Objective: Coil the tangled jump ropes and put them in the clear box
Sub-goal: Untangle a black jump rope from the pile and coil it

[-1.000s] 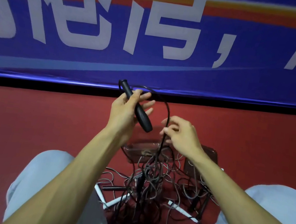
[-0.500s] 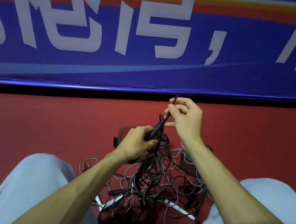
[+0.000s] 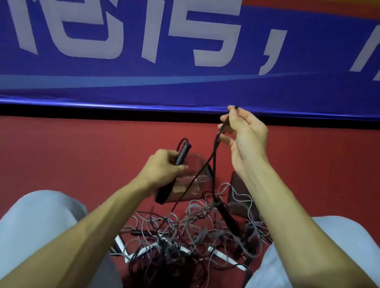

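Jump ropes (image 3: 189,240) lie tangled on the red floor at lower centre, none coiled or visibly inside the clear box (image 3: 196,184) just above. Left hand (image 3: 163,168) grips one black handle (image 3: 182,154); right hand (image 3: 246,137) fingers (image 3: 225,139) pinch a raised black cord (image 3: 216,147).

My left grip (image 3: 163,169), right grip (image 3: 246,137) and both forearms (image 3: 86,234) bare, pale grey-blue trousers (image 3: 30,231) at the frame's lower corners.

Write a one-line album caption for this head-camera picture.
Left hand grips a black rope handle while the right hand pinches a black cord above the tangle, beside a clear box.
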Motion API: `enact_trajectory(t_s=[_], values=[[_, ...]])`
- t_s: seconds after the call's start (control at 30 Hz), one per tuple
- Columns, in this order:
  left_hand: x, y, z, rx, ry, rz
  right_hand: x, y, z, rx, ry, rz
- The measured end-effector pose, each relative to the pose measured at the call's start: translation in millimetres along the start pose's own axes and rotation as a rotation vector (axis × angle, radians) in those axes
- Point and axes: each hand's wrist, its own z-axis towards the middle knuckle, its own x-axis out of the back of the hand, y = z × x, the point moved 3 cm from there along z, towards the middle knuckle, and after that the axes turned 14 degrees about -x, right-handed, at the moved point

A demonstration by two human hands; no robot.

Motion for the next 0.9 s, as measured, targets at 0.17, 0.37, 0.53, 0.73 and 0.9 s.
enact_trajectory(t_s=[0.17, 0.37, 0.53, 0.73, 0.9], values=[[-12.0, 30.3, -15.9, 0.020, -0.202, -0.438, -4.6, -2.4, -0.5, -0.039, -0.074, 0.063], [-14.3, 43.7, -22.6, 0.079, -0.385, -0.792, 1.1, 0.9, 5.7, -0.074, -0.052, 0.153], [-1.6, 46.2, -19.4, 0.083, -0.289, -0.890, 9.9, 3.0, 13.8, -0.131, 0.028, 0.262], [10.7, 43.3, -10.8, 0.005, -0.040, -0.892, 11.0, 13.8, 13.1, -0.246, 0.013, 0.230], [25.3, 45.4, -2.4, -0.075, 0.153, -0.905, 0.2, 39.5, 3.0, -0.338, -0.207, -0.504]])
